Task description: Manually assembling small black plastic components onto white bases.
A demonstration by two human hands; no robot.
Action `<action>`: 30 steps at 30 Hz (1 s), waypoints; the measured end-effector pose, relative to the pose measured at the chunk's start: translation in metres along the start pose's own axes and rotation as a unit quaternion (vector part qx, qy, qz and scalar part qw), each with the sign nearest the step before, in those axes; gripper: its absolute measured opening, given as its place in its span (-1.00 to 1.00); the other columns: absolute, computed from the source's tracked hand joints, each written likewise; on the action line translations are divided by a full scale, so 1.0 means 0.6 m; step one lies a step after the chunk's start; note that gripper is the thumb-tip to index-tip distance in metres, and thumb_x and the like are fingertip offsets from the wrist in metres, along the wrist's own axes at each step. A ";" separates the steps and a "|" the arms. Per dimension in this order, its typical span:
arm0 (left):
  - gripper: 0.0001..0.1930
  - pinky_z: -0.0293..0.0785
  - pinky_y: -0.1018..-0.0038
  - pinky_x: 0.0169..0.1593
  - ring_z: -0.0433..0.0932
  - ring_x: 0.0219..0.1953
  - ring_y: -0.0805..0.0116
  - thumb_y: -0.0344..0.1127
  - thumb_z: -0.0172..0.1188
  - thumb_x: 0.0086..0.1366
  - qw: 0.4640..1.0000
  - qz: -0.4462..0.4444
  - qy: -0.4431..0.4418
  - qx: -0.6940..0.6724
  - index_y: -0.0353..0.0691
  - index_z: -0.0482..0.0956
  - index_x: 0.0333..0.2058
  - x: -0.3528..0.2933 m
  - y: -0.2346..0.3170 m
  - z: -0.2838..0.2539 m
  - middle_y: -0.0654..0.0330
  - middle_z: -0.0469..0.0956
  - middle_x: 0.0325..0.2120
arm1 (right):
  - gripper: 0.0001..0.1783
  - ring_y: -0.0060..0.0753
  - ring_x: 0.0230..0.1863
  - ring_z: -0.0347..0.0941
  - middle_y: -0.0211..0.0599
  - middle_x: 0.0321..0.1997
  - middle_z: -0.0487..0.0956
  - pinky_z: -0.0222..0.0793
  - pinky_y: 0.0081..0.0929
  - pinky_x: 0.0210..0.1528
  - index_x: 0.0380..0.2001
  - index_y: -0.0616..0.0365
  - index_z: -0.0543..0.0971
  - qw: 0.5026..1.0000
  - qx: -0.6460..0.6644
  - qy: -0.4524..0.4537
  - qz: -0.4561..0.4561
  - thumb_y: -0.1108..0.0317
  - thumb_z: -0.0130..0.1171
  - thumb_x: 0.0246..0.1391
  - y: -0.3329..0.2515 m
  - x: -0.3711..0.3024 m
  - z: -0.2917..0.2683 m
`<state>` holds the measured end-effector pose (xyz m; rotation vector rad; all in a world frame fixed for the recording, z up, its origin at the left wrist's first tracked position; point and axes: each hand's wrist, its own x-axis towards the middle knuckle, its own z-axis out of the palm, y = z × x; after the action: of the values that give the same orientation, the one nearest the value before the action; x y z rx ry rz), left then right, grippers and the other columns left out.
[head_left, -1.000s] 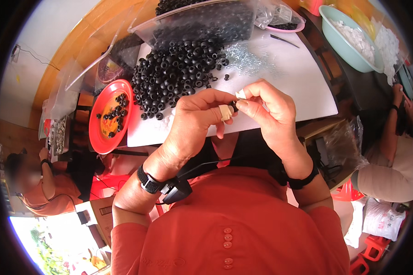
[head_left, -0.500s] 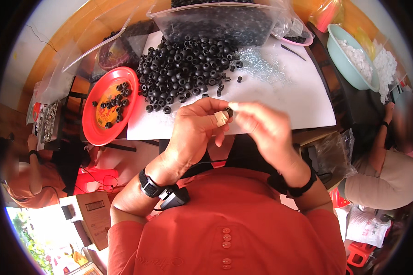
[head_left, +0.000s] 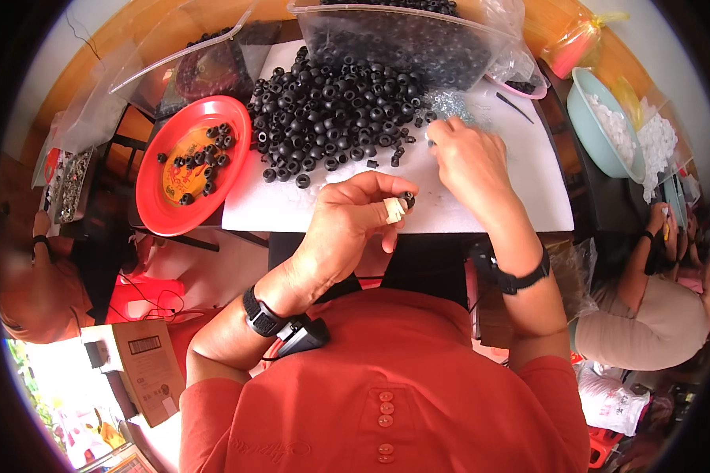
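My left hand [head_left: 343,217] is closed above the near edge of the white board [head_left: 525,197]. Between its thumb and forefinger it pinches a round black bead with a hole [head_left: 407,199]. Pale tape [head_left: 394,210] wraps the thumb. My right hand [head_left: 475,162] reaches over the board, its fingers drawn together beside a scatter of tiny clear bluish pieces [head_left: 450,106]. Something whitish shows at its fingertips, too small to name. A large heap of black beads [head_left: 331,114] lies to the left of this scatter, with several small black parts [head_left: 398,154] by its near right edge.
On the left stands a red plate [head_left: 148,197] with several black beads. A clear plastic bin [head_left: 402,43] of black beads is behind the heap. At right are a thin black stick [head_left: 515,108] and a pale green basin [head_left: 580,130] of white pieces. People sit at both sides.
My right hand has moved away from the left one, forward and right to the clear pieces. The left hand keeps its pinch on the bead. The view has shifted slightly.
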<state>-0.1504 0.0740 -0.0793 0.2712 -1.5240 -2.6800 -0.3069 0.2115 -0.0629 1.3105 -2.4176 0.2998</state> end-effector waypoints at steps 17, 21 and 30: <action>-0.80 0.45 0.58 -0.44 0.47 -0.51 0.51 -0.52 0.18 0.32 1.000 0.004 0.013 -0.004 -0.42 0.57 -0.09 -0.005 -0.005 0.005 0.18 0.58 -0.33 | -0.94 -0.16 -0.28 0.49 -0.27 -0.37 0.53 0.36 -0.23 -0.21 -0.50 0.15 0.59 0.998 0.012 0.035 -0.045 0.50 0.19 -0.15 -0.026 -0.046 -0.002; -0.79 0.45 0.58 -0.44 0.47 -0.52 0.50 -0.53 0.17 0.32 1.000 0.006 0.014 -0.010 -0.43 0.55 -0.08 -0.004 -0.008 0.004 0.16 0.57 -0.32 | -0.95 -0.15 -0.29 0.48 -0.26 -0.39 0.52 0.32 -0.22 -0.21 -0.53 0.17 0.58 0.998 -0.032 0.050 -0.008 0.52 0.17 -0.16 -0.033 -0.042 0.004; -0.80 0.47 0.57 -0.43 0.48 -0.52 0.46 -0.53 0.17 0.32 0.999 0.008 0.017 -0.030 -0.43 0.54 -0.09 -0.004 -0.007 0.004 0.14 0.55 -0.30 | -0.92 -0.18 -0.22 0.43 -0.29 -0.40 0.47 0.22 -0.23 -0.16 -0.54 0.14 0.53 0.994 0.011 0.107 -0.007 0.50 0.21 -0.22 -0.052 -0.050 0.026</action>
<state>-0.1482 0.0782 -0.0814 0.2989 -1.4276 -2.6879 -0.2694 0.2119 -0.0896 1.2364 -2.2317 0.4419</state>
